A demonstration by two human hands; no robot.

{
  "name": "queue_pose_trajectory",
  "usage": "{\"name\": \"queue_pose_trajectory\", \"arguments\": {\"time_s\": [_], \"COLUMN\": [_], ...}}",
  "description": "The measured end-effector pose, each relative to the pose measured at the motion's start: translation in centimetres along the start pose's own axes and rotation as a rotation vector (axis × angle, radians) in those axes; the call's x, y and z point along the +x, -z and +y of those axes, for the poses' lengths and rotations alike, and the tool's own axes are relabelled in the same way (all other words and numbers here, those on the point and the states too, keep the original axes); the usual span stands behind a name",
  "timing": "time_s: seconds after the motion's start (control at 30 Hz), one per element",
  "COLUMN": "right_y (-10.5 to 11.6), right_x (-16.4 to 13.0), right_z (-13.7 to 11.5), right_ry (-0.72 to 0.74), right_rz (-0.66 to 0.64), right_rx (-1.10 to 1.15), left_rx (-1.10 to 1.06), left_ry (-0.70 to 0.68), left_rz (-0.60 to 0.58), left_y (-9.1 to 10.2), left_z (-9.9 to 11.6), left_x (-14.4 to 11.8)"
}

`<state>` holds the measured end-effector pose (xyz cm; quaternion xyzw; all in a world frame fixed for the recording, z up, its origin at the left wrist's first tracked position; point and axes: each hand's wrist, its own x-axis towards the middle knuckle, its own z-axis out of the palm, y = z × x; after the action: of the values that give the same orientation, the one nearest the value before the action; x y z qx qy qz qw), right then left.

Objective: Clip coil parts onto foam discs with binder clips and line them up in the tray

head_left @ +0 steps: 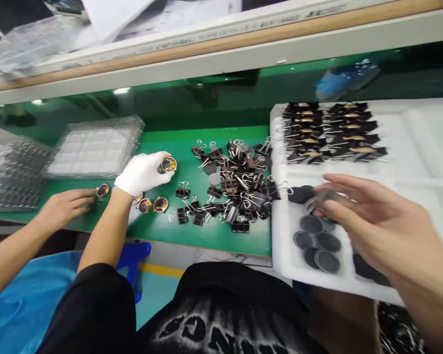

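My left hand (pixel 143 172), in a white glove, grips a gold-rimmed watch case (pixel 169 164) with a dark, gold-patterned face. Below that wrist, several similar watch cases (pixel 160 204) lie on the green table (pixel 162 231). My bare right hand (pixel 369 211) is over the white tray (pixel 280 236), its thumb and fingers closed on a greyish round disc (pixel 319 200), somewhat blurred. More dark discs (pixel 327 242) lie in the tray compartment beneath these fingers. Between my hands spreads a pile of black binder clips (pixel 239 187) mixed with grey discs (pixel 214 179).
At the tray's back, binder clips clamped on watch cases stand in two columns (pixel 306 132). A co-worker's hand (pixel 64 209) touches a watch case (pixel 103 190) at left. Clear plastic trays (pixel 96 147) sit behind it. A shelf ledge (pixel 221 54) crosses above the table.
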<state>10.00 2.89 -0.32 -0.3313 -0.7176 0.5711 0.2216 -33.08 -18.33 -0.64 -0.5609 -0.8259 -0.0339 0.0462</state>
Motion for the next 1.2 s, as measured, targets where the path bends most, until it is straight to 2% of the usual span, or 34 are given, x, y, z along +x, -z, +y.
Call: {"name": "queue_pose_trajectory", "arguments": {"time_s": [0.03,0.1,0.17,0.23,0.3,0.4,0.47,0.6,0.67,0.77,0.83,0.9,0.93,1.0,1.07,1.1,1.2], "right_y": [-0.9,-2.8,-4.5,-5.7,-6.4,-6.9,-7.0,-7.3,-7.6,-7.7,-7.5,-7.2,-7.1,-7.2,-7.9,-8.4,-9.3], "right_x": [0.5,1.5,2.0,2.0,1.7,1.4,1.6,2.5,3.0,4.0,5.0,6.6,7.6,9.8,12.0,12.9,14.4], "right_z": [-0.5,-1.6,-2.6,-3.4,-4.0,-4.2,-4.0,-3.3,-3.2,-3.6,-4.2,-4.8,-5.0,-5.3,-5.2,-5.0,-4.7], "right_ry": [-0.039,-0.078,-0.056,-0.027,-0.033,-0.033,-0.040,-0.144,-0.155,-0.091,-0.029,0.034,0.067,0.132,0.124,0.092,0.010], "right_rz": [0.072,0.062,0.017,0.011,0.000,-0.010,-0.046,-0.294,-0.315,-0.228,-0.272,-0.356,-0.346,-0.185,-0.029,-0.016,-0.114], "right_rx": [0.082,0.232,0.281,0.246,0.173,0.064,0.042,0.083,0.083,0.102,0.097,-0.057,-0.208,-0.579,-0.884,-0.985,-1.146], "left_rx": [-0.030,-0.088,-0.121,-0.140,-0.159,-0.273,-0.418,-0.585,-0.666,-0.882,-0.934,-0.919,-0.916,-0.930,-0.953,-0.956,-0.938], "left_ry": [-0.050,-0.191,-0.345,-0.459,-0.503,-0.523,-0.521,-0.577,-0.581,-0.351,-0.190,-0.111,-0.077,-0.005,0.046,0.053,0.062], "left_rz": [0.056,0.137,0.130,0.111,0.091,0.049,0.019,-0.091,-0.175,-0.255,-0.263,-0.235,-0.208,-0.152,-0.093,-0.073,-0.052], "left_y": [0.1,0.6,1.3,2.0,2.5,2.7,2.6,2.4,2.3,2.3,2.3,2.4,2.5,2.6,2.8,2.8,2.7], "left_z": [1.2,4.3,8.1,11.9,14.8,17.3,17.8,17.5,17.2,16.7,16.4,15.8,15.5,14.7,13.9,13.6,13.1], "left_x": [0.6,1.4,1.6,1.6,1.5,1.4,1.3,1.0,0.9,0.8,1.0,1.6,1.9,2.7,3.3,3.6,4.0]}}
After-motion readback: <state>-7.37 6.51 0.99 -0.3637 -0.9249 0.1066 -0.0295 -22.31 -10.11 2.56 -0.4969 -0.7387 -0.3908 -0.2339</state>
